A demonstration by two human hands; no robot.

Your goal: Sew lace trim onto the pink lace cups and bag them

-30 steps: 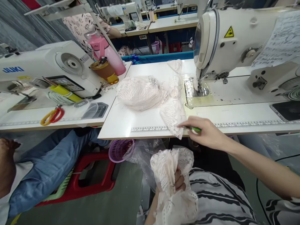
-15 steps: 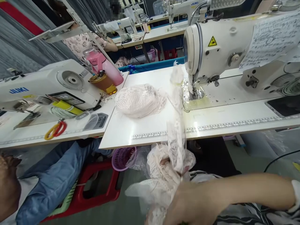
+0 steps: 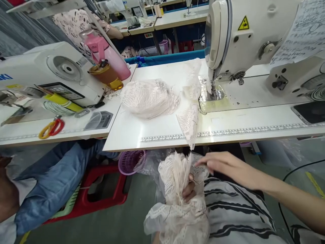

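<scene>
Right fingers (image 3: 208,158) now higher, near lace (image 3: 171,178)

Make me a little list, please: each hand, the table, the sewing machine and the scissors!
Left hand: gripping bunched lace below the table edge
Right hand: beside that lace; touching or not, I can't tell
Table: has a lace pile, with a lace strip to its right
Machine: white, right of the strip, yellow warning sign
Scissors: red and yellow handles, on the left table
</scene>
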